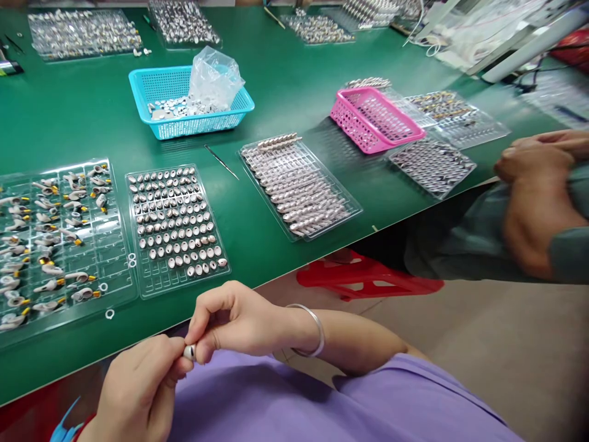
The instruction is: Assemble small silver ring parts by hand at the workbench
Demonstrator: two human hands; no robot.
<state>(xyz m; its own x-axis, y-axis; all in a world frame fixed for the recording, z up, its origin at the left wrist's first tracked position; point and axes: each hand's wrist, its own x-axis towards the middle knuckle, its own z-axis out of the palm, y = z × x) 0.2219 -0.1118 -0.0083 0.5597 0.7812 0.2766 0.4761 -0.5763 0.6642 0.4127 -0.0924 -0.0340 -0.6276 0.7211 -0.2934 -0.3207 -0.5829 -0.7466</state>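
Note:
Between my two hands is a small white earbud shell (189, 352) with a dark opening, held just off the table's front edge. My left hand (138, 383) pinches it from the left. From the other side, the thumb and index finger of my right hand (242, 322) close on it, partly covering it. Beyond the hands lies a clear tray (147, 285) with rows of similar white shells (177, 233). To its left, a larger clear tray (110, 258) carries earbud pieces with stems and yellow tips (46, 252).
Tweezers (221, 162) lie near a blue basket (205, 127) holding a plastic bag and small discs. Right of these are a tray of white stem parts (301, 187) and a pink basket (368, 141). A co-worker's hands (538, 159) rest at the right, near a red stool (368, 277).

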